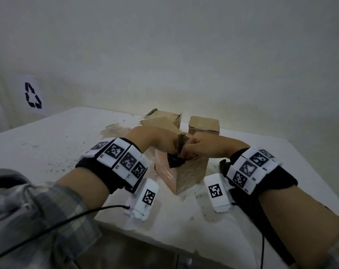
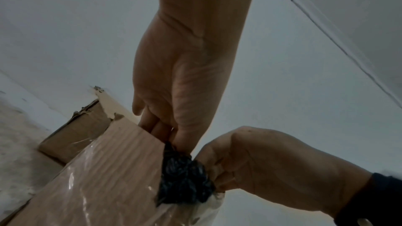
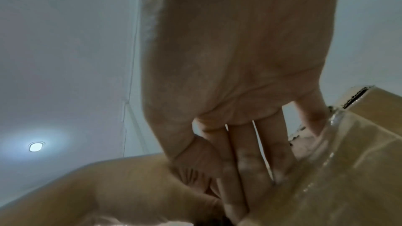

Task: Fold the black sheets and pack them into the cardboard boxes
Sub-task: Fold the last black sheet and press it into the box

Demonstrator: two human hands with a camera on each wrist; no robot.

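Observation:
A tape-wrapped cardboard box (image 1: 190,171) stands in the middle of the white table (image 1: 48,144). A crumpled black sheet (image 1: 174,162) bulges out of its open top at the near corner. Both hands meet over that opening. My left hand (image 1: 159,142) reaches down from the left and pinches the sheet's upper part. My right hand (image 1: 201,147) pinches it from the right. In the left wrist view the left hand (image 2: 180,92) has its fingers inside the box (image 2: 104,169) beside the sheet (image 2: 182,174). The right wrist view shows the right hand (image 3: 239,92) against the box wall (image 3: 348,169).
Two more cardboard boxes stand behind: one with raised, torn flaps (image 1: 163,119) and one closed (image 1: 203,125). The tabletop is scuffed and speckled. Its front edge runs just below my wrists. A recycling sign (image 1: 33,96) hangs on the left wall.

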